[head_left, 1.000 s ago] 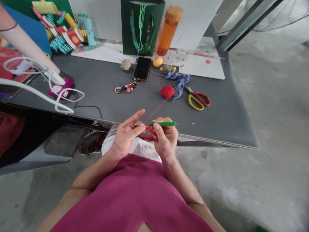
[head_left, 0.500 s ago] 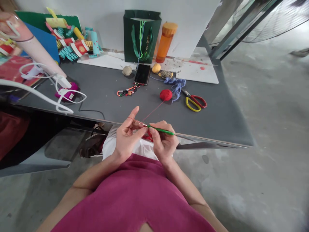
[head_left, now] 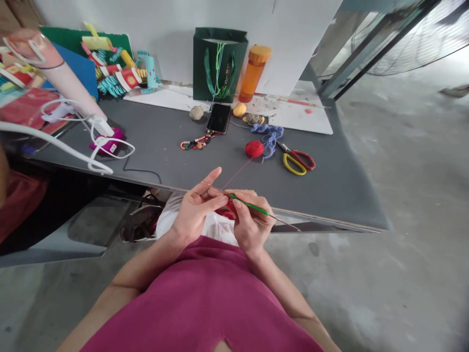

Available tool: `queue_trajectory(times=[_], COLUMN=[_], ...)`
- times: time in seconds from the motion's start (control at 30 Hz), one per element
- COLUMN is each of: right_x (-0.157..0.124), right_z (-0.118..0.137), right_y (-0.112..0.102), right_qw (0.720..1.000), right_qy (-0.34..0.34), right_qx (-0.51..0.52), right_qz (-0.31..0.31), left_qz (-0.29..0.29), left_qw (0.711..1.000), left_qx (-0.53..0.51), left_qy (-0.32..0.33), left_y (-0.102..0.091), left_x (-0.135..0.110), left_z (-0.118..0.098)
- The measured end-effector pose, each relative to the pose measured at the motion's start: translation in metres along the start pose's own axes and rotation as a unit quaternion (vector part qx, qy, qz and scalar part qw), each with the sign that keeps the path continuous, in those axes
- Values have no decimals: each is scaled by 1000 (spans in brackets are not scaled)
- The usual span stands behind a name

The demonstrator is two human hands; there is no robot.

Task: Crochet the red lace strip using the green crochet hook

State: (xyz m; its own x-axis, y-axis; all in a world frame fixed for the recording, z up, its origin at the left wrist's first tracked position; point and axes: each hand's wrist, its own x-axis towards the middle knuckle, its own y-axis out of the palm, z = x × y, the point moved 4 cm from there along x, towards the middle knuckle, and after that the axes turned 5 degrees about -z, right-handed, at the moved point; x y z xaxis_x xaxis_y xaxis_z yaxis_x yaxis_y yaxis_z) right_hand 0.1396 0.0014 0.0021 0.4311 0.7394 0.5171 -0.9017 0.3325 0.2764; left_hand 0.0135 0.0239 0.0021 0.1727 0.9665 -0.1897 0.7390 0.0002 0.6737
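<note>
My right hand [head_left: 254, 222] grips a crochet hook [head_left: 252, 205] by its green handle, its metal shaft sticking out to the right. Pinched in my left hand [head_left: 194, 210] is a small piece of red crochet work [head_left: 230, 208], partly hidden by the fingers. My left index finger is raised with red yarn around it. From there a thin strand runs up to the red yarn ball [head_left: 254, 149] on the table. The hook's tip is at the red piece, between both hands.
On the grey table [head_left: 176, 168] lie yellow-and-red-handled scissors [head_left: 298, 161], blue yarn [head_left: 269, 137], a phone [head_left: 219, 118] with a beaded strap [head_left: 198, 142], and a beige ball [head_left: 196, 113]. Behind stand a green paper bag [head_left: 220, 63] and an orange bottle [head_left: 254, 73]. White cables [head_left: 69, 149] lie left.
The view has shifted slightly upward. The crochet hook has turned, so its free end now points lower right and shows more. My hands stay close together.
</note>
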Motion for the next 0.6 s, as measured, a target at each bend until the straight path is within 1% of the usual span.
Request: queue_trajectory(times=[0.17,0.27,0.33,0.43,0.5,0.53,0.6], right_x=[-2,-3,-1,3,5,7,9], right_z=[-6,-5,-2,5,7,7,2], right_y=[-4,-5,-6,-7,-9,-10,-10], right_qw=[999,997,998,998,996,996,996], right_qy=[42,58,48,16,13,26,78], right_qx=[5,3,-7,-55,-77,-74,-35], right_qz=[-28,-40,-40,-41,-47,-48,-32], left_qz=[-4,-6,-1,15,29,34,40], left_qw=[999,998,998,998,997,997,995], left_qx=[-1,-10,-15,-9,-1,2,6], left_qy=[-38,-57,-61,-62,-69,-74,-87], left_y=[0,-1,0,-1,-2,-3,-6], left_x=[0,1,2,3,3,2,2], left_z=[0,-2,-3,-4,-4,-4,-4])
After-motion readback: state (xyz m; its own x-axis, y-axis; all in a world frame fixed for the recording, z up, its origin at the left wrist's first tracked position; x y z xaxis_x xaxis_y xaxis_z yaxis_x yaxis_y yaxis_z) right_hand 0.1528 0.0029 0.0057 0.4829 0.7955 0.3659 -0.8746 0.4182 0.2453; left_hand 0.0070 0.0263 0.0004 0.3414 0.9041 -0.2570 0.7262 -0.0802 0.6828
